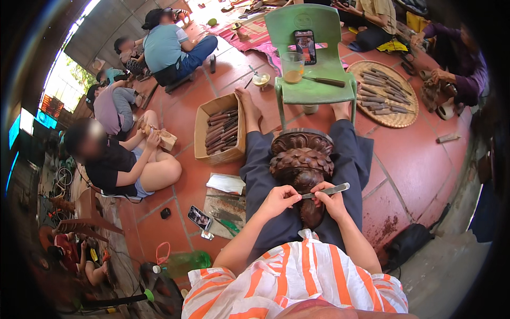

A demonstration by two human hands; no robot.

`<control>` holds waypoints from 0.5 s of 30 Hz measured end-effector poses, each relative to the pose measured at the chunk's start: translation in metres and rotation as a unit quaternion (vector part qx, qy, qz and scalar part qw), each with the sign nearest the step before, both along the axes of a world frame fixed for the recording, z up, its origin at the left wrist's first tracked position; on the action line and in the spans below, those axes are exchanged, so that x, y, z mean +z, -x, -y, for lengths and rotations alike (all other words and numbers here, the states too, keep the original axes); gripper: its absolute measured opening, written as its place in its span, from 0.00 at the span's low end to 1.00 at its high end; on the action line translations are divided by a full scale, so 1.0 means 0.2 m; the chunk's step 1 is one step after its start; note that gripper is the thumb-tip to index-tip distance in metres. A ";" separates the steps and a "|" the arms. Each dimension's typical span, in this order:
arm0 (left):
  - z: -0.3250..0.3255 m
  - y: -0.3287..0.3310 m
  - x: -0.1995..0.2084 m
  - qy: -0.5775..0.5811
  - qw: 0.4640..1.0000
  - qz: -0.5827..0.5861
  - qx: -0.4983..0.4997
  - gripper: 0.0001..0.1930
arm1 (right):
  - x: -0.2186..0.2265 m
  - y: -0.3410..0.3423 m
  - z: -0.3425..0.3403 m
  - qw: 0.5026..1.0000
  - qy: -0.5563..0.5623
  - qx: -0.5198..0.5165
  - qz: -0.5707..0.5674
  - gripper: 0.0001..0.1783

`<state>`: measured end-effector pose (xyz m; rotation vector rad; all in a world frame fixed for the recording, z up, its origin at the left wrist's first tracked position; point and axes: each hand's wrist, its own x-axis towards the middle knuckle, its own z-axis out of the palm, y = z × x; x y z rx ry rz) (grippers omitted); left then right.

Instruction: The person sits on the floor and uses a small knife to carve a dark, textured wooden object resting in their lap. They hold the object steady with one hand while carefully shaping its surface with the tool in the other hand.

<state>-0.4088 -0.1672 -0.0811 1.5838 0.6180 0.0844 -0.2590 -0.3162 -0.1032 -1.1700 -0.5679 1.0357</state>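
Green chair (319, 94), wearer's 12 o'clock | woven tray (405, 116), 1 o'clock | carved dark wood (302, 164), 12 o'clock, between the legs (258, 159) | left hand (280, 202), pinching metal tool (336, 189) at its 9 o'clock end; right hand (331, 203), gripping its middle | tool, crossing above carving

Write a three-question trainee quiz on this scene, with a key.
1. Multiple choice: What stands on the green plastic chair beside the phone?
a) a clear cup
b) a cardboard box
c) a green bottle

2. True or false: The left hand and the right hand both hold the flat metal tool.

3. Fill in: The carved dark wood piece is between the person's ____.

Key: 1. a; 2. True; 3. legs.
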 end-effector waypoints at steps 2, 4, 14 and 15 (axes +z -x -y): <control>0.00 -0.01 -0.01 0.016 1.000 0.001 0.007 0.08 | 0.00 0.00 0.00 1.000 0.000 0.001 0.003 0.07; 0.00 -0.01 -0.02 0.020 1.000 0.003 0.011 0.08 | 0.00 -0.01 0.00 1.000 0.000 0.003 0.013 0.08; 0.02 0.00 -0.06 0.018 0.999 0.017 0.028 0.07 | -0.04 0.00 -0.02 0.996 0.046 -0.018 0.074 0.12; 0.01 0.00 -0.06 0.013 0.999 0.017 0.028 0.07 | -0.04 0.00 -0.03 0.995 0.055 -0.023 0.079 0.13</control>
